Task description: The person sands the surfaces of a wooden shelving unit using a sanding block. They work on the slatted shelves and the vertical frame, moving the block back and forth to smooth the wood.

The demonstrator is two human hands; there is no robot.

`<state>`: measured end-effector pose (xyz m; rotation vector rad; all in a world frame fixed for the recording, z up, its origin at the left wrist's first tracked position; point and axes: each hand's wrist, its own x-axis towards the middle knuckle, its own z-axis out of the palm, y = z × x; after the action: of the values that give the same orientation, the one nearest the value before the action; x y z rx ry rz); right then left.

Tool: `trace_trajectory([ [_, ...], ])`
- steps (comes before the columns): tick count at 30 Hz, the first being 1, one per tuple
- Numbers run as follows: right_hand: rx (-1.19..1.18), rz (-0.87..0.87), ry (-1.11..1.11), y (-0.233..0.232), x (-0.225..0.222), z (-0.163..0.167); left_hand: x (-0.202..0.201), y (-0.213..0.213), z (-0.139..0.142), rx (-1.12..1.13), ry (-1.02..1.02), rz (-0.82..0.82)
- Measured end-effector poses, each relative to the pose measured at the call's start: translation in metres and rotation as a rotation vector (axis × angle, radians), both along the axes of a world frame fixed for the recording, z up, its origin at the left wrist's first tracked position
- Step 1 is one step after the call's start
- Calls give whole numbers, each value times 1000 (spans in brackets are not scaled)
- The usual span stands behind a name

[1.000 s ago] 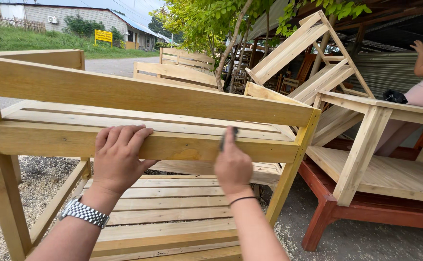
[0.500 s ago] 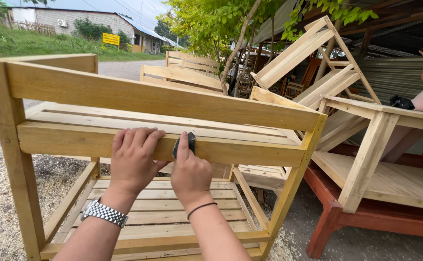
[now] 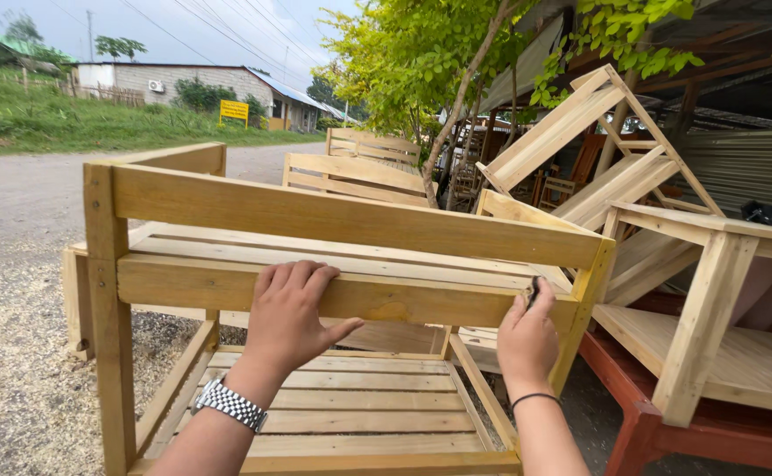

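A pale wooden slatted frame (image 3: 333, 220), like an unfinished bench or rack, stands in front of me. My left hand (image 3: 290, 313), with a metal watch on its wrist, lies flat on the front rail, fingers draped over the top edge. My right hand (image 3: 527, 339) presses a small dark sanding piece (image 3: 534, 289) against the same rail near its right end, beside the right post. A thin black band circles that wrist.
More unfinished wooden frames (image 3: 355, 167) stand behind and lean at the right (image 3: 597, 150). A pale wooden table (image 3: 712, 291) on a red base sits at right, with another person's arm at the frame edge. Gravel and sawdust cover the ground at left.
My right hand has slid along the front rail from beside my left hand to the rail's right end. The left hand stays pressed on the rail; the view has pulled back.
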<state>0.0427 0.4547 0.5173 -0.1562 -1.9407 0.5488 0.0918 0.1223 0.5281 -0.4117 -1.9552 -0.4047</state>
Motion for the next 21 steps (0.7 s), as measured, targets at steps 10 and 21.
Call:
trace_trajectory([
  [10, 628, 239, 444, -181, -19, 67, -26, -3, 87, -162, 413, 238],
  [21, 130, -308, 125, -10, -27, 79, -44, -6, 85, -65, 367, 52],
])
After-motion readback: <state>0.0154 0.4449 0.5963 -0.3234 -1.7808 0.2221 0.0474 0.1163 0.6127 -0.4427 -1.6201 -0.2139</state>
